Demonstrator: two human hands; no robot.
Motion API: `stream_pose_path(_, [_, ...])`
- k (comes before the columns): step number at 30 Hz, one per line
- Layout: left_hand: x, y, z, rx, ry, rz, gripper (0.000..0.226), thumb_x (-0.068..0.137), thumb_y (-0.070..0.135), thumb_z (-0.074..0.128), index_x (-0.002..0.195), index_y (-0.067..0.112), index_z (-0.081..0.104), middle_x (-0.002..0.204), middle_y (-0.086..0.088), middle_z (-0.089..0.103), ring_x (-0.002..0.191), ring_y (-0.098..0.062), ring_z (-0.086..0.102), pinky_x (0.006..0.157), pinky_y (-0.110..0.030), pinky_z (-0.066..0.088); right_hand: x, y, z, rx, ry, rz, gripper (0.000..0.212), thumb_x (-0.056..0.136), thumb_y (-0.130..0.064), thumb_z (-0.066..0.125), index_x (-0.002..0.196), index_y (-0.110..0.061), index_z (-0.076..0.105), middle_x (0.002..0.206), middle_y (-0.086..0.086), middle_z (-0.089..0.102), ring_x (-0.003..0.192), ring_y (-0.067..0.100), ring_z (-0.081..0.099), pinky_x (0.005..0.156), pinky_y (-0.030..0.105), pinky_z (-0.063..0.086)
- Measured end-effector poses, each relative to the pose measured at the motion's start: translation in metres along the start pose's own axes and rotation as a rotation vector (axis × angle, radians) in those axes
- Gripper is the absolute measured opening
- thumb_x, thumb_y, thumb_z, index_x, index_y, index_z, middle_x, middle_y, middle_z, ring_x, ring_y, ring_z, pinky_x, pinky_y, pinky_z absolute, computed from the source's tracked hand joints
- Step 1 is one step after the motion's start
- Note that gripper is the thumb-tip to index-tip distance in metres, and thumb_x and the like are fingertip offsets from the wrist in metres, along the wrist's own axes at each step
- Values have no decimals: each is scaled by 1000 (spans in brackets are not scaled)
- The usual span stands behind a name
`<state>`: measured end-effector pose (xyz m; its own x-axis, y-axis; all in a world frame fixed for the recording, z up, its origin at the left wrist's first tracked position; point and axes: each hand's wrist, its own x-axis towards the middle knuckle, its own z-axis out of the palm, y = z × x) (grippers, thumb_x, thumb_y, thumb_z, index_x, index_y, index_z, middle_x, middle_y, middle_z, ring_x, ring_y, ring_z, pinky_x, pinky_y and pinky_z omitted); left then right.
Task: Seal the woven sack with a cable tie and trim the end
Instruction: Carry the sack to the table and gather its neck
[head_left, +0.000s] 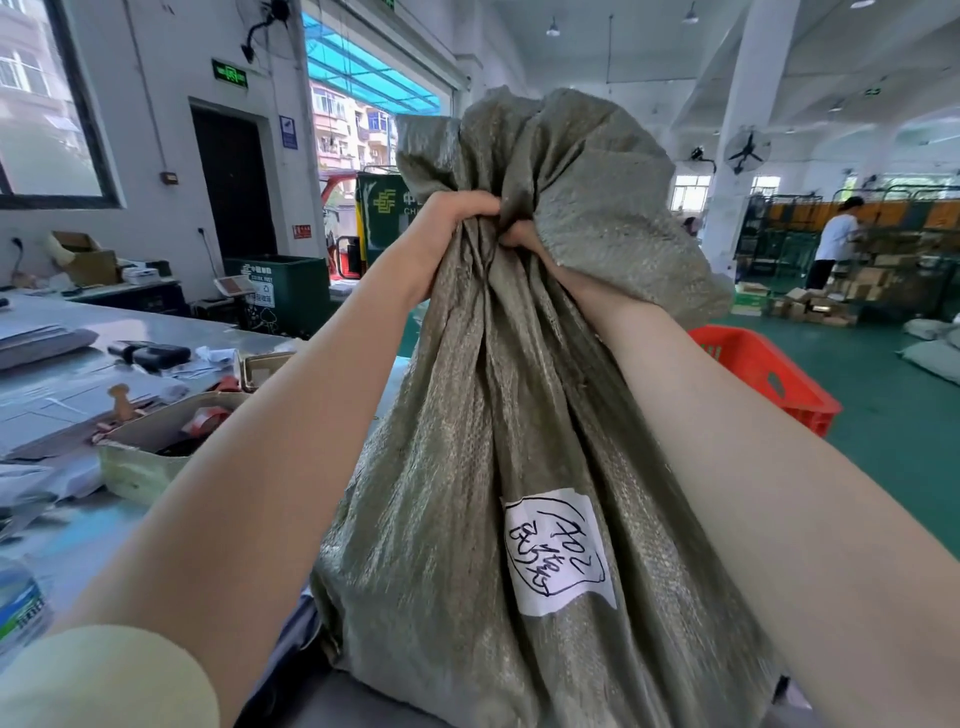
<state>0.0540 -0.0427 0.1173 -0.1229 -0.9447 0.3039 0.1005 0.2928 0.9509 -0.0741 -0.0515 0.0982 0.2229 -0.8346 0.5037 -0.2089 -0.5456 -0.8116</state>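
A grey-green woven sack (467, 441) stands upright in front of me, full and bulging, with a white handwritten label (558, 553) on its lower front. Its top is bunched into a neck. My left hand (452, 218) grips that neck from the left, and my right hand (522, 236) clutches it from the right, partly buried in the loose fabric that flares above. No cable tie or cutter shows in view.
A metal worktable (67, 374) on the left carries papers, a cardboard box (156, 441) of odds and ends and a water bottle (21, 608). An orange plastic crate (769, 374) sits behind the sack at the right. A person works at shelves far right.
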Motion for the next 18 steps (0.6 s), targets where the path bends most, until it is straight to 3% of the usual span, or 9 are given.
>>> stream_pose_path(2, [-1, 1, 0, 0, -26, -3, 29, 90, 18, 48, 71, 11, 69, 56, -1, 71, 51, -13, 67, 60, -22, 55, 3, 4, 0, 85, 69, 16, 11, 72, -39, 56, 68, -28, 58, 94, 3, 61, 100, 22, 57, 104, 30, 39])
stream_pose_path(4, [-1, -1, -5, 80, -35, -12, 19, 87, 24, 55, 77, 14, 66, 59, 2, 73, 54, -10, 69, 62, -21, 57, 2, 10, -7, 147, 122, 40, 18, 83, -30, 54, 70, -18, 59, 84, 4, 62, 86, 17, 59, 90, 11, 46])
stream_pose_path(5, [-1, -4, -8, 113, -27, -8, 14, 84, 27, 58, 82, 15, 65, 62, 3, 74, 57, -9, 69, 64, -22, 57, 3, 13, -12, 153, 132, 45, 21, 83, -31, 55, 74, -13, 62, 85, 6, 65, 85, 16, 61, 89, 12, 47])
stream_pose_path(7, [-1, -12, -19, 83, -22, 27, 21, 78, 32, 61, 91, 15, 62, 70, 4, 75, 64, -9, 70, 68, -24, 56, 5, 17, -17, 166, 157, 82, 29, 74, -40, 58, 80, -13, 66, 91, 10, 70, 87, 18, 67, 94, 29, 51])
stream_pose_path(10, [-8, -26, -35, 104, -102, 16, 68, 52, 54, 80, 105, 18, 58, 91, 2, 72, 80, -10, 71, 73, -24, 56, 4, 14, -13, 167, 75, 146, 20, 82, -35, 55, 68, -21, 58, 77, 7, 64, 68, 14, 65, 75, 26, 54])
stream_pose_path(12, [-13, -33, -37, 272, -215, -85, 115, 24, 66, 82, 122, 15, 50, 109, 1, 64, 101, -13, 65, 88, -25, 52, 6, 12, -10, 136, 96, 147, 22, 81, -39, 54, 66, -22, 57, 79, 9, 63, 77, 20, 62, 86, 34, 52])
stream_pose_path(14, [-16, -36, -30, 441, -306, -178, 136, 16, 66, 82, 133, 13, 37, 114, 5, 57, 108, -12, 57, 98, -25, 43, 8, 12, -10, 78, 104, 84, 22, 78, -42, 52, 63, -26, 57, 84, 5, 61, 89, 22, 60, 96, 40, 47])
stream_pose_path(16, [-20, -37, -15, 557, -322, -216, 109, 44, 60, 81, 134, 22, 34, 116, 13, 52, 112, -7, 54, 100, -21, 38, 8, 9, -11, 0, 171, -26, 17, 70, -43, 55, 60, -30, 59, 91, 5, 60, 102, 24, 56, 105, 43, 38])
stream_pose_path(18, [-18, -42, -2, 598, -219, -155, 74, 76, 39, 71, 140, 19, 37, 127, 9, 52, 120, -11, 51, 110, -27, 34, 9, 8, -12, -111, 146, -92, 18, 71, -46, 56, 70, -29, 59, 98, 5, 58, 106, 22, 53, 107, 39, 35])
